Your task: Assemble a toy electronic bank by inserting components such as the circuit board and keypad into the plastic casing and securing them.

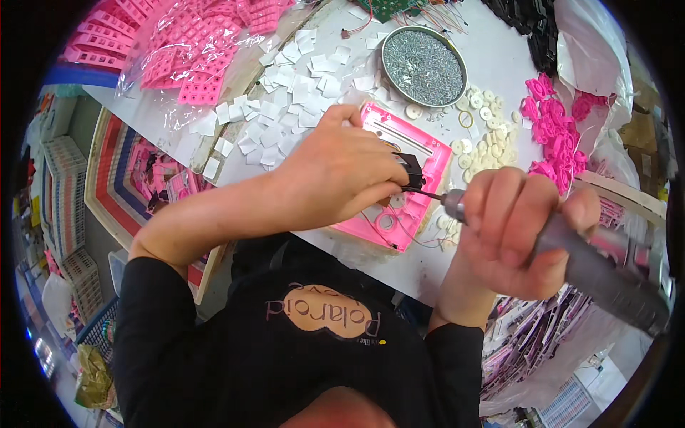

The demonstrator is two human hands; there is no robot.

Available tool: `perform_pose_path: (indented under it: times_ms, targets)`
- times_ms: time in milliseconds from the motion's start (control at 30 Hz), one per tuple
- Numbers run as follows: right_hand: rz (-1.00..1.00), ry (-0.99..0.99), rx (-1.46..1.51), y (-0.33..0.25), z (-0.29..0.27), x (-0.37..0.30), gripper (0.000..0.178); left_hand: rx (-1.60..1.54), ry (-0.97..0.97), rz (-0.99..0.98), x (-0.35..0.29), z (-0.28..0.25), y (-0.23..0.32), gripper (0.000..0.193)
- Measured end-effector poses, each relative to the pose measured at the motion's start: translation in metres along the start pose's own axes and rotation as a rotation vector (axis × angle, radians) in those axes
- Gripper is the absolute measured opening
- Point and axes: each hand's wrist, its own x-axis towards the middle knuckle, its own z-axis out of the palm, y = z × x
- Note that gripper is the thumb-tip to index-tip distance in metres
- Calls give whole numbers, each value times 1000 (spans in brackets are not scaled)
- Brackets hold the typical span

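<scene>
Pink casing (437,158) lies on the table (492,57); black box (412,170) over it, toward 3 o'clock. Left hand (349,160): fingers against box; cannot tell if grip pinches. Right hand (510,232): grip wrapped around grey screwdriver (606,274), bit toward 9 o'clock.

Upside-down lettering (325,309) on black shirt (285,374)

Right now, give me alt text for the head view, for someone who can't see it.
A person's right hand grips a grey cylindrical driver, its thin bit pointed at a small black block touched by the left hand over a rectangular pink plastic housing. On the white table lie white squares, cream discs and a round metal tin of silvery pieces.
</scene>
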Motion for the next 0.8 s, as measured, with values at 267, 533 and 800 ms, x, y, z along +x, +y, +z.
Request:
perform_pose_path:
  times_ms: [267,533,800]
  targets:
    - [19,9,-63,12,20,1,31,-139,77,-85,-13,0,2,10]
    - [-24,98,-24,13,16,-4,40,160,163,-169,-17,-7,11,41]
    - [-69,156,-30,44,11,-8,41,161,73,-152,-48,23,-16,55]
